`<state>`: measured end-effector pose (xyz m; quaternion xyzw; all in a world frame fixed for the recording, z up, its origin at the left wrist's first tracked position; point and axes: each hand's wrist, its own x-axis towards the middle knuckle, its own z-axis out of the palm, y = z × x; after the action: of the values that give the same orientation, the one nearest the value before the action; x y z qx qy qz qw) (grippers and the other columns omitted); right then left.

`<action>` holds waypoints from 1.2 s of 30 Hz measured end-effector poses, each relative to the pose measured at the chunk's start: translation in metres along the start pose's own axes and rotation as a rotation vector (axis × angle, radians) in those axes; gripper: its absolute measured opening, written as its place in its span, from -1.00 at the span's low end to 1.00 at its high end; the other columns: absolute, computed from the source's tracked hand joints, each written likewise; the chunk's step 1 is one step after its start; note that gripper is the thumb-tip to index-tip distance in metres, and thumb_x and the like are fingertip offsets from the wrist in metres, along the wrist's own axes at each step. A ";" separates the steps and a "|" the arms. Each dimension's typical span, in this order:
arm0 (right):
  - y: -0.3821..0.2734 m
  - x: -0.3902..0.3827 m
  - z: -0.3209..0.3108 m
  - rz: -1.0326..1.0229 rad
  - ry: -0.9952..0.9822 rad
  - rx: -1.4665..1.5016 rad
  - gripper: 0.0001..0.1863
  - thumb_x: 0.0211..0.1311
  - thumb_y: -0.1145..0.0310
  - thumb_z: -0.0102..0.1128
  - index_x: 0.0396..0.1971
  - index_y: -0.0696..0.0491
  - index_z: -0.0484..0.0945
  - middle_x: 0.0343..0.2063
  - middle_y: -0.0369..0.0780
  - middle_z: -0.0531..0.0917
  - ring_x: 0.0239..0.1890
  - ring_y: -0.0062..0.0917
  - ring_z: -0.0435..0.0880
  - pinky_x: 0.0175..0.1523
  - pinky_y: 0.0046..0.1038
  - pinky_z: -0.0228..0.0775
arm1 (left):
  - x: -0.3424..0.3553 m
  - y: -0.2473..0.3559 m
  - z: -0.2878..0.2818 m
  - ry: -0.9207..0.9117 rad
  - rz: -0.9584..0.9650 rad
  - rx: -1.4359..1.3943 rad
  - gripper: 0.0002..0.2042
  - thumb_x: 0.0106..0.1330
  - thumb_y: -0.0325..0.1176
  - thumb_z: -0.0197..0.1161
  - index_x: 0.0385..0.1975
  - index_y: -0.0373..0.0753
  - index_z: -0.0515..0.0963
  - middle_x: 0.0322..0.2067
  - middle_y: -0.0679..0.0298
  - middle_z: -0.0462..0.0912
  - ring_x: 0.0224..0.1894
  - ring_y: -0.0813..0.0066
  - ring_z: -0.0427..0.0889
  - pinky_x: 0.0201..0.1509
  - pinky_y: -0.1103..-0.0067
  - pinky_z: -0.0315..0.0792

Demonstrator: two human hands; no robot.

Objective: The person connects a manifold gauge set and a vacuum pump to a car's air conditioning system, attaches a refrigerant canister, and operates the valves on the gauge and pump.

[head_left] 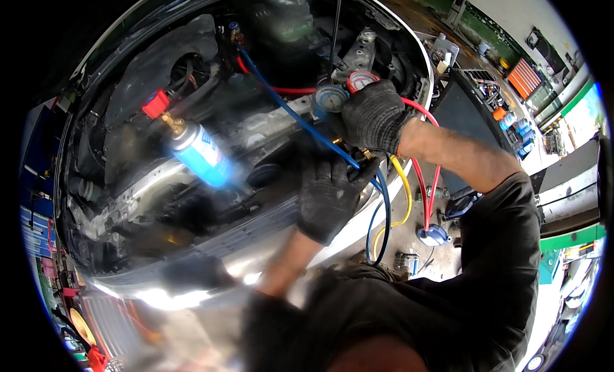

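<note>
My gloved right hand (374, 116) grips the manifold gauge set, with a blue-faced gauge (330, 99) and a red gauge (362, 79) on it. Lower down, my gloved left hand (329, 193) has its thumb and fingers around the blue hose (288, 110) near brass fittings (366, 153); its fingertips are partly hidden. Red (427, 199) and yellow (404, 205) hoses hang from the set. Left of my hands, a blue can (201, 159) with a red-knobbed brass valve (155, 103) lies tilted over the open engine bay (160, 58).
The car's white front bumper (342, 225) curves below the engine bay. A dark cart (457, 142) with tools and cans stands at right, near an orange tool chest (523, 78). On the floor are a blue-and-grey device (433, 236) and a can (407, 263). Blue shelving (37, 231) is at far left.
</note>
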<state>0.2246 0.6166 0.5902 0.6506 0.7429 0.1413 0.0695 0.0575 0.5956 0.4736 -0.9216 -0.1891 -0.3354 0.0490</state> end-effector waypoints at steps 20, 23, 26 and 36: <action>0.030 0.014 0.013 -0.592 0.443 0.052 -0.69 0.03 0.07 0.24 -0.63 0.02 0.65 -0.76 -0.22 0.53 -0.58 -0.36 0.61 -0.41 -0.26 0.43 | 0.006 0.000 -0.006 0.072 0.051 0.019 -0.47 0.18 -0.08 0.18 0.22 0.16 0.42 -0.16 0.09 0.46 -0.17 0.07 0.43 -0.09 0.10 0.36; 0.001 -0.002 0.013 -0.089 0.053 0.053 -0.70 -0.01 0.10 0.19 -0.60 0.05 0.65 -0.71 -0.17 0.58 -0.55 -0.30 0.63 -0.43 -0.16 0.40 | 0.002 0.002 -0.009 0.059 0.016 0.019 -0.46 0.17 -0.07 0.20 0.22 0.13 0.42 -0.14 0.10 0.48 -0.16 0.11 0.45 -0.20 0.13 0.40; 0.013 0.001 0.025 -0.328 0.224 0.023 -0.66 0.01 0.07 0.20 -0.59 0.08 0.65 -0.69 -0.13 0.59 -0.56 -0.28 0.62 -0.44 -0.19 0.41 | 0.009 -0.002 -0.017 0.010 0.062 0.009 -0.45 0.18 -0.07 0.20 0.24 0.14 0.40 -0.13 0.10 0.49 -0.11 0.11 0.45 -0.17 0.13 0.40; -0.005 -0.004 0.025 -0.027 0.076 -0.047 -0.58 0.11 -0.03 0.13 -0.70 -0.01 0.60 -0.74 -0.18 0.57 -0.60 -0.29 0.60 -0.49 -0.24 0.36 | 0.006 0.003 -0.010 0.080 0.009 0.043 -0.46 0.09 -0.05 0.29 0.16 0.23 0.48 -0.19 0.14 0.39 -0.18 0.17 0.43 -0.09 0.20 0.37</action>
<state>0.2274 0.6148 0.5641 0.6330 0.7501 0.1824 0.0585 0.0568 0.5925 0.4852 -0.9070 -0.1900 -0.3677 0.0777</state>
